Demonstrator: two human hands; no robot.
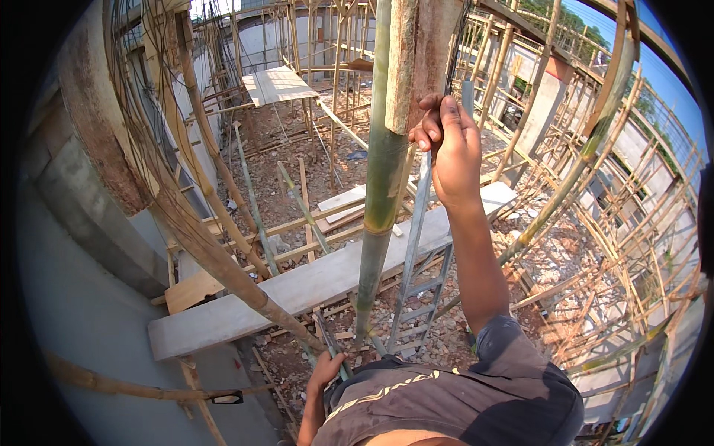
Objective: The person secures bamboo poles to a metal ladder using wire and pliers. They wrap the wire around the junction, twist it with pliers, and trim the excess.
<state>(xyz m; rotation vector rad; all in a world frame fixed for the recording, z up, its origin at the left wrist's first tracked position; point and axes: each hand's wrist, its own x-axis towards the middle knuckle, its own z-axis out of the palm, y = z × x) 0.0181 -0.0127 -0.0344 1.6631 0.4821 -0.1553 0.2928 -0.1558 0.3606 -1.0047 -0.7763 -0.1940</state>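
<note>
My right hand (455, 145) is raised beside an upright green bamboo pole (381, 178), its fingers curled and thumb pressed to the fingertips. It is level with the lower end of a rough wooden board (424, 59) standing against the pole. Thin dark wires (452, 48) run down the board's right edge toward the fingers; whether the pinch holds one is hidden. Low down, my left hand (326, 369) is closed around a slim dark tool (324, 331), whose kind I cannot make out. A metal ladder (416, 253) rises behind my right hand.
A long grey concrete beam (297, 290) crosses below. Bent bamboo poles (216, 267) and a plastered wall (82, 297) stand at left. Rubble (565, 282) covers the ground far below, with bamboo scaffolding (625, 245) at right and a pale panel (279, 85) at the back.
</note>
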